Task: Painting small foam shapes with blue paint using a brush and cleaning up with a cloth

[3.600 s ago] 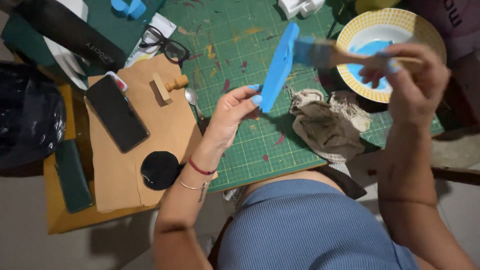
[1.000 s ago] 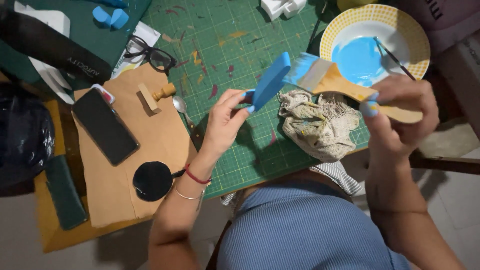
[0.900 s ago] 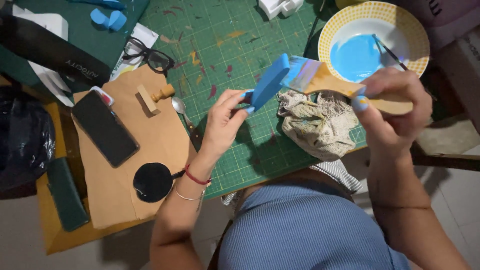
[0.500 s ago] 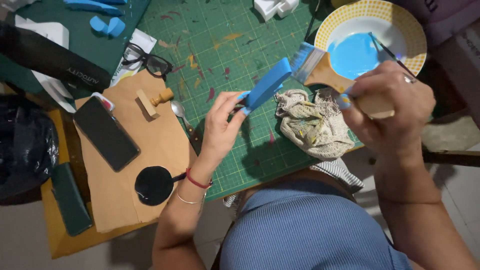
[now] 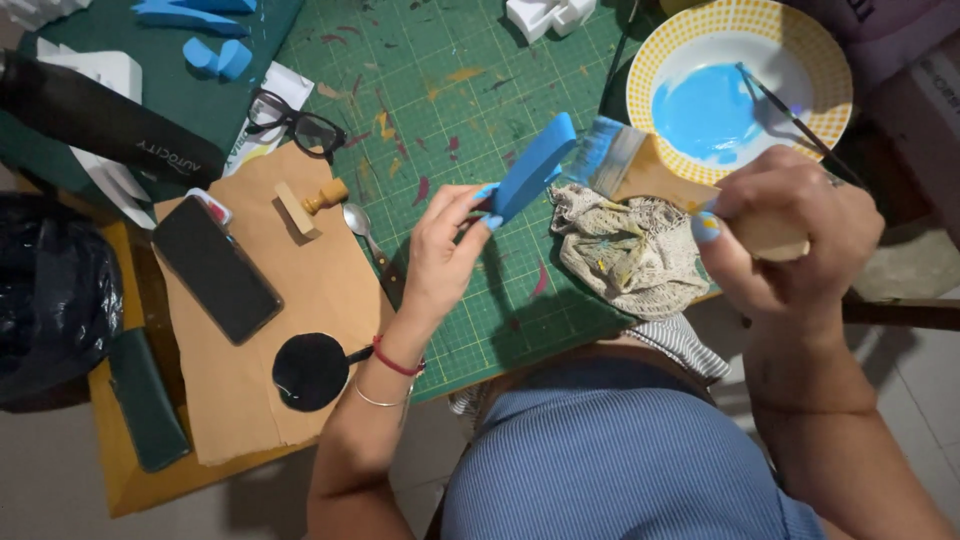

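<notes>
My left hand point(image 5: 440, 255) pinches a flat blue painted piece point(image 5: 535, 165) by its lower end, holding it tilted above the green cutting mat point(image 5: 440, 90). My right hand point(image 5: 785, 240) grips the wooden handle of a wide flat paintbrush point(image 5: 625, 165). Its blue-tipped bristles touch the upper end of the blue piece. Beyond the brush sits a yellow-rimmed plate point(image 5: 650, 60) holding a pool of blue paint, with a thin brush point(image 5: 790, 110) resting in it.
A stained rag point(image 5: 635, 250) lies under the brush. On brown paper point(image 5: 290, 290) to the left lie a black phone point(image 5: 215, 270), a wooden stamp point(image 5: 305, 203), a spoon point(image 5: 362, 228) and a black disc point(image 5: 310, 370). Glasses point(image 5: 295, 120), blue foam pieces point(image 5: 215, 55) and white pieces point(image 5: 545, 15) lie farther back.
The brush has come back from the plate to the blue piece. The piece has been lowered and tilted flatter, and the bristles now rest against its upper end.
</notes>
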